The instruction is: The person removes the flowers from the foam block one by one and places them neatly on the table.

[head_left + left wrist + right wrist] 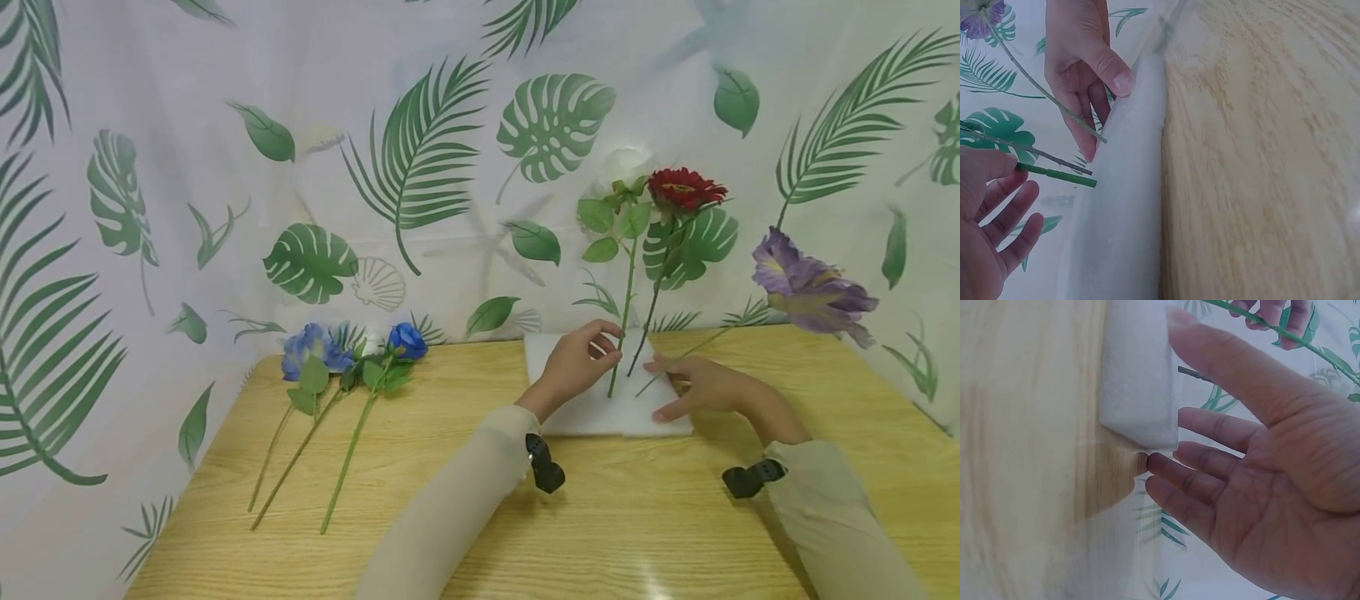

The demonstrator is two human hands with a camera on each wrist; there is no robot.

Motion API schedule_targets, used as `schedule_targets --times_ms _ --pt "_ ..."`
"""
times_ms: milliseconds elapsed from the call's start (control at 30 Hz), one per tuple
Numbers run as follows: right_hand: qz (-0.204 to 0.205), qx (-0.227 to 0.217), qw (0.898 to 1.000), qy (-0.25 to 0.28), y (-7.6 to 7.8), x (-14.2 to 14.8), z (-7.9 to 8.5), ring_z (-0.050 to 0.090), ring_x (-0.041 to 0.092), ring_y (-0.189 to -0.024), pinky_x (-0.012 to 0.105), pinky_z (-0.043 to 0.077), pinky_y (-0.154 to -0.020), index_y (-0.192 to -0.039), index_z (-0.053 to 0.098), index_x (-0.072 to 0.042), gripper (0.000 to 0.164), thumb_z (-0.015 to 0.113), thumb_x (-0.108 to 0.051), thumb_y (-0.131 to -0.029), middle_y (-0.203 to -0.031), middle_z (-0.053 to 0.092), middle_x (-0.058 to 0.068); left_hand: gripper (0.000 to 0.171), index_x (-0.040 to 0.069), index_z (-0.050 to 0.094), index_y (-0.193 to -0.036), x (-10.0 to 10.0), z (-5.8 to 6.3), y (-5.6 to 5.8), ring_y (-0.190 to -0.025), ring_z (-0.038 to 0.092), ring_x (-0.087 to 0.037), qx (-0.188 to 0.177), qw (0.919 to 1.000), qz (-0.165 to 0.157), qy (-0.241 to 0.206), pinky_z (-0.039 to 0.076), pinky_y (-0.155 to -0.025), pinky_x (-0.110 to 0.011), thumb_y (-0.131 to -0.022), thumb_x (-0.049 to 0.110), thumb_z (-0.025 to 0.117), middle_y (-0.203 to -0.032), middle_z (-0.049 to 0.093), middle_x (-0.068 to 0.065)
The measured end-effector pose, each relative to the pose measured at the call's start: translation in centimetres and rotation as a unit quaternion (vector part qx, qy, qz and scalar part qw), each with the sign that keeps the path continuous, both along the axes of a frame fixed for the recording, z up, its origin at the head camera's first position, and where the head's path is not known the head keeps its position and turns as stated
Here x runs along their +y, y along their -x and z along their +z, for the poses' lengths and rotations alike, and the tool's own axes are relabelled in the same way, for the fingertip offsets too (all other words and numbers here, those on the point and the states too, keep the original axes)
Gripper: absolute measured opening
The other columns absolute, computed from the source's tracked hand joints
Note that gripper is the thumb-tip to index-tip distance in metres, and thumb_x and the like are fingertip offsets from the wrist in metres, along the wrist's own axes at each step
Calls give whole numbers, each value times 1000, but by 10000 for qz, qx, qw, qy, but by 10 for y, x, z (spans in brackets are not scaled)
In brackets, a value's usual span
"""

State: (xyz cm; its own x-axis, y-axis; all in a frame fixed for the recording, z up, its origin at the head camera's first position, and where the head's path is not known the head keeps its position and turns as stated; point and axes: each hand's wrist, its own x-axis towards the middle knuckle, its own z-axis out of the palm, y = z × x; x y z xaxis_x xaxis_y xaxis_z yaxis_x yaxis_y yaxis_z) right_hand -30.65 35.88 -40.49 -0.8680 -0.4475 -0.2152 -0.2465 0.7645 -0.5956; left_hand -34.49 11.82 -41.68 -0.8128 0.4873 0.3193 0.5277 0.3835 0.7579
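In the head view a white foam block [577, 415] lies on the table. A white rose [628, 162] with a green leafy stem, a red daisy-like flower [684, 190] and a large purple flower [813, 287] rise from it; the purple one leans right. My left hand [573, 365] pinches the white rose's green stem low down; in the left wrist view that stem's end [1079, 179] meets the foam. My right hand [712, 387] is at the block's right edge. Its thumb [1229, 356] touches the foam, and the other fingers extend loosely beside the corner.
To the left on the wooden table [450, 467] lie a pale blue flower [311, 350], a deep blue rose [407, 340] and a whitish flower [371, 340] partly hidden between them. Behind stands a leaf-patterned cloth [435, 250].
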Motion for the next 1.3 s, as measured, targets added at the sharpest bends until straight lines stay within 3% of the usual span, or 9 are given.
schedule_targets --times_ms 567,1067,1300 --pt "-11 -22 9999 -109 3 2 -1 29 59 -143 65 38 -111 -153 35 9 99 86 -36 -82 -159 16 41 25 13 66 -125 -2 3 -3 -87 69 -11 -26 9998 -117 -184 48 -73 -13 -99 14 68 -102 75 -7" --pt "-36 22 9998 -175 1 0 1 31 58 -142 63 40 -110 -153 34 10 97 85 -34 -83 -159 17 41 22 13 67 -119 -4 2 -6 -82 69 -8 171 9991 72 -372 47 -70 -13 -97 15 70 -95 76 -6" --pt "-55 -33 9998 -180 -1 -1 2 31 59 -142 63 41 -110 -153 33 10 97 85 -34 -84 -159 15 42 19 15 68 -115 -4 0 -7 -80 68 -6 158 9978 308 -559 46 -66 -13 -96 15 72 -93 76 -4"
